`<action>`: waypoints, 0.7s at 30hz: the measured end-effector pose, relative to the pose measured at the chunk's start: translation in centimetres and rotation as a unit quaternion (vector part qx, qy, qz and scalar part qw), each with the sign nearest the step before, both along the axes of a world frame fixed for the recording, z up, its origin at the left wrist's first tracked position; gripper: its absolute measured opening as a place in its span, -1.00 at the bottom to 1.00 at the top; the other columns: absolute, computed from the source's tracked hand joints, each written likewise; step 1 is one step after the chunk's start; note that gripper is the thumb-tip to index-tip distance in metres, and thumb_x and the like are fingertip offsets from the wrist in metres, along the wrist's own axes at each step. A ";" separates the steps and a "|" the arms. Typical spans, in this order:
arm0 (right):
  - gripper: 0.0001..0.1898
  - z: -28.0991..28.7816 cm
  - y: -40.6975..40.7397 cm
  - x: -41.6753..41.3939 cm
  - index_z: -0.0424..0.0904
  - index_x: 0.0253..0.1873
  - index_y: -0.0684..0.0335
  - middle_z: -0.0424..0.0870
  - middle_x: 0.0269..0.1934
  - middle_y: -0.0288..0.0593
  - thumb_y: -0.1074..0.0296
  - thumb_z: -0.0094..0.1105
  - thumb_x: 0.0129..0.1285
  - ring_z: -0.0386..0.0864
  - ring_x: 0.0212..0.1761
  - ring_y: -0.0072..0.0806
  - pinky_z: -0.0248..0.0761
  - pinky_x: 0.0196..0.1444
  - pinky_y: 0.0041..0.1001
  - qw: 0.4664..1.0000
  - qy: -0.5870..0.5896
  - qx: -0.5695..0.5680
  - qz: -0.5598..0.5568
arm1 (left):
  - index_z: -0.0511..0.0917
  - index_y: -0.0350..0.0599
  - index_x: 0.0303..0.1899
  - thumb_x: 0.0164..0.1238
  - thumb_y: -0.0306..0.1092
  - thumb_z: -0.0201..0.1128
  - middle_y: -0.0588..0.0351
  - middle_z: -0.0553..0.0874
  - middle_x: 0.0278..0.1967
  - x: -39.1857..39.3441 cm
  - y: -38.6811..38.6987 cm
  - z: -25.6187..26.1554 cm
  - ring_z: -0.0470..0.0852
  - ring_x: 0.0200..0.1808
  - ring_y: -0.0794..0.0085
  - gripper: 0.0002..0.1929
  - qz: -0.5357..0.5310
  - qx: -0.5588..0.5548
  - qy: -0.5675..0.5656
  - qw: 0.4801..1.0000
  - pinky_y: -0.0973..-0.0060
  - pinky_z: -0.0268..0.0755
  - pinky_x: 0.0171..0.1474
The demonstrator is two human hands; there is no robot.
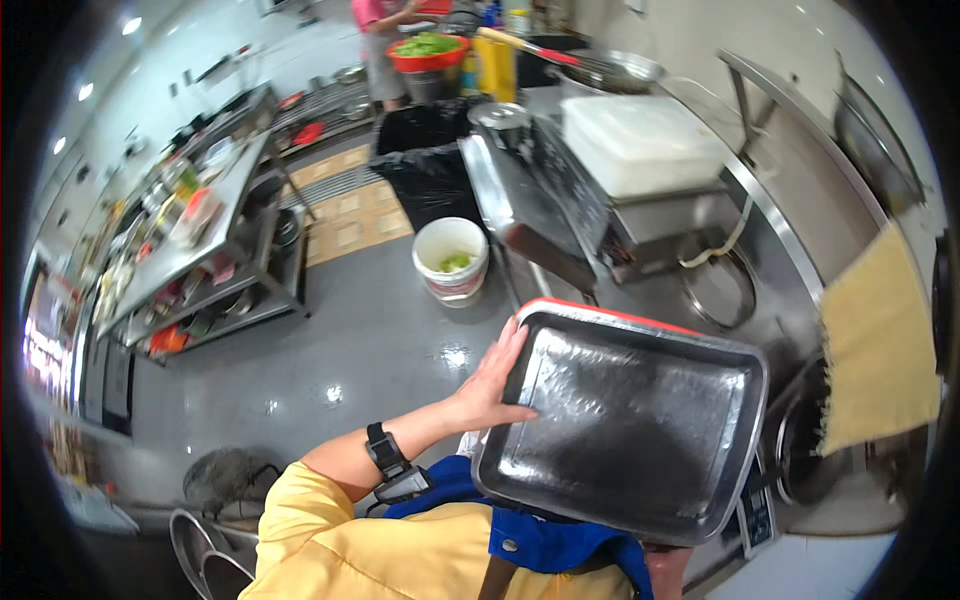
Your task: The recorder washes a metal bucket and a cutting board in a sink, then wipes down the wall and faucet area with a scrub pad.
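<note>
A dark, deep rectangular metal tray is in front of my body, tilted, with nothing lying in it. My left hand holds its left side, thumb inside the rim and fingers along the upper left corner. Below the tray's near right edge, only a small part of my right arm or hand shows; its fingers are hidden. Behind the tray's far rim runs the red edge of another object, mostly covered.
A white bucket with green scraps stands on the floor by a black-lined bin. On the right, a steel counter bears a white plastic box; a yellow cloth hangs beyond. A steel worktable is left. A person stands far back.
</note>
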State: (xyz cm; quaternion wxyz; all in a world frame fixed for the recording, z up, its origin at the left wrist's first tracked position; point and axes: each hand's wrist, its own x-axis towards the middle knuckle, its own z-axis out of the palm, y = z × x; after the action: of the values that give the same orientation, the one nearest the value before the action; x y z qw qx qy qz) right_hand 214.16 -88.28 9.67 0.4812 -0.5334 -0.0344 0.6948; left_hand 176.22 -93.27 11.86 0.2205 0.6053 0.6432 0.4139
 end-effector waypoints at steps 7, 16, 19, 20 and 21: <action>-0.67 -5.6 1.4 -9.2 0.41 0.02 0.23 0.57 -0.17 -0.07 0.20 -0.05 0.22 0.57 -0.34 -0.24 0.50 -0.39 -0.22 0.969 0.009 -0.076 0.236 | -0.19 -0.18 0.36 -0.16 -0.62 0.36 -0.08 0.56 -0.10 -5.3 -8.8 -6.5 0.56 -0.12 0.37 0.04 0.321 -0.097 -0.426 0.840 0.44 0.39 0.02; -0.68 -8.0 -0.6 -27.8 0.40 0.00 0.24 0.57 -0.22 -0.08 0.25 -0.03 0.18 0.55 -0.44 -0.28 0.46 -0.53 -0.29 0.889 -0.068 -0.085 0.445 | 0.43 -0.21 -0.02 -0.23 -0.57 0.22 0.10 0.59 -0.29 -16.6 -20.5 -13.1 0.55 -0.24 0.40 -0.46 0.333 -0.183 -0.435 0.816 0.45 0.41 -0.12; -0.69 -7.9 -2.2 -34.9 0.40 0.00 0.24 0.57 -0.24 -0.08 0.27 -0.02 0.17 0.54 -0.48 -0.29 0.45 -0.57 -0.31 0.855 -0.094 -0.070 0.505 | 0.07 -0.18 0.24 -0.16 -0.49 0.19 -0.12 0.54 -0.12 -20.8 -25.0 -12.7 0.54 -0.07 0.18 -0.21 0.421 -0.151 -0.347 0.824 0.38 0.39 -0.03; -0.69 -7.8 -2.6 -38.1 0.40 -0.01 0.24 0.57 -0.24 -0.08 0.27 -0.01 0.16 0.54 -0.49 -0.30 0.45 -0.58 -0.32 0.832 -0.102 -0.059 0.542 | 0.07 -0.18 0.24 -0.16 -0.49 0.19 -0.12 0.54 -0.12 -21.9 -27.4 -12.9 0.54 -0.07 0.18 -0.21 0.453 -0.130 -0.353 0.808 0.38 0.39 -0.03; -0.69 -7.6 -3.3 -39.6 0.40 -0.01 0.24 0.57 -0.25 -0.08 0.28 -0.01 0.16 0.54 -0.50 -0.30 0.44 -0.60 -0.32 0.824 -0.109 -0.052 0.553 | 0.04 -0.14 0.26 -0.16 -0.49 0.18 -0.15 0.52 -0.09 -23.6 -28.8 -13.6 0.53 -0.03 0.15 -0.19 0.474 -0.111 -0.347 0.801 0.37 0.39 -0.01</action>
State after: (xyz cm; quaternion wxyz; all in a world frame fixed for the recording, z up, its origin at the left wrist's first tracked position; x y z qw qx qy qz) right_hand 174.59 -91.57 2.05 -0.0194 -0.5215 -0.3395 0.7826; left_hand 152.66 -122.07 -1.79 0.2711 0.0120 0.7716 0.5753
